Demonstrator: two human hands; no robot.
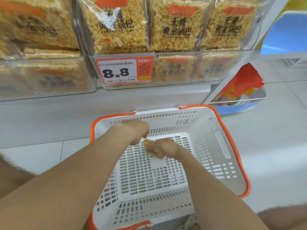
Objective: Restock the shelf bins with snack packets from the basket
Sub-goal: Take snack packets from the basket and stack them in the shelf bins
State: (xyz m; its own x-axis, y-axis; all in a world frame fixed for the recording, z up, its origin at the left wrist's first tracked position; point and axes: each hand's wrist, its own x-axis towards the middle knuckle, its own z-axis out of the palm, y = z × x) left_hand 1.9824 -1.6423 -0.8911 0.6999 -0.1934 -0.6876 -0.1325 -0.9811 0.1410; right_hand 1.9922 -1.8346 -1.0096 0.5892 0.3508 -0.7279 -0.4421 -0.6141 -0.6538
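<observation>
A white basket [216, 146] with orange handles stands on the floor below the shelf. Both my hands reach down into it. My right hand [167, 147] grips a small snack packet [152, 148] of yellow rice crust just above the basket floor. My left hand [136, 130] is over the packet's far end with fingers curled down; whether it holds the packet is hidden. No other packet shows in the basket. Above, clear shelf bins [182, 68] hold several packets of the same snack.
An orange price tag [124, 70] reading 8.8 hangs on the middle bin. To the right, a wire rack [240, 98] holds orange packets beside a blue stand [285, 34]. White tiled floor surrounds the basket. My knees show at the lower corners.
</observation>
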